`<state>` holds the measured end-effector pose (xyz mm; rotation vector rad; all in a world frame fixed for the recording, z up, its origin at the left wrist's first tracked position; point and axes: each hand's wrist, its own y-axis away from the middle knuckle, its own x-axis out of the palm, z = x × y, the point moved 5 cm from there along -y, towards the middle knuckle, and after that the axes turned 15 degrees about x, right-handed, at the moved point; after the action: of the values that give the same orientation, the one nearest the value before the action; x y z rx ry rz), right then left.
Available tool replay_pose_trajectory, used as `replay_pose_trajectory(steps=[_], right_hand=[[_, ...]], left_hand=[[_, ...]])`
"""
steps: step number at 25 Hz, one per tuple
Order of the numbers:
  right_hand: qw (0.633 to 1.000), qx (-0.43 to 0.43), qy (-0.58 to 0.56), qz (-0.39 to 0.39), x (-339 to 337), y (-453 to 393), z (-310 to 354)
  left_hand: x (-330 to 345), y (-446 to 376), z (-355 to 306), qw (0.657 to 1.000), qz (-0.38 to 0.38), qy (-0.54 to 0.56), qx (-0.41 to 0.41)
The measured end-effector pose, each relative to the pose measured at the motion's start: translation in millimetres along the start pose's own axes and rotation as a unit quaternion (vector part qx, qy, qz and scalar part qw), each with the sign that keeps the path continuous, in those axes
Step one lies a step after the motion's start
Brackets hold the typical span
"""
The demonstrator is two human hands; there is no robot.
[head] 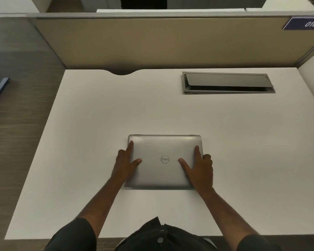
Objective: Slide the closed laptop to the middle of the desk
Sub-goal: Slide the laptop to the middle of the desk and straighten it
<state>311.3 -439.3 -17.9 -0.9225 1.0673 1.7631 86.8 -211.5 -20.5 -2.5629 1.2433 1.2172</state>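
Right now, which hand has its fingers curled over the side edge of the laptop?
The right hand: its outer fingers wrap the laptop's right edge. The left hand lies along the left edge, fingers flatter.

Our left hand point(124, 164) and right hand point(199, 169) lie flat, palms down, well apart, index fingers point(130, 144) pointing far, thumbs angled inward, other fingers curled outward. Both forearms are bare, reaching forward.
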Motion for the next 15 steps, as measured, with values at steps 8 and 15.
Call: replay_pose_trajectory(steps=[8,15], right_hand=[[0.998,-0.017,0.056,-0.01,2.2,3.1,3.4],[0.998,-0.015,0.063,-0.014,0.9,5.7,4.6]], left_hand=[[3.1,4.8,-8.8,0.995,0.051,-0.083,-0.014],[4.7,17.1,-22.6,0.99,0.017,-0.139,-0.016]])
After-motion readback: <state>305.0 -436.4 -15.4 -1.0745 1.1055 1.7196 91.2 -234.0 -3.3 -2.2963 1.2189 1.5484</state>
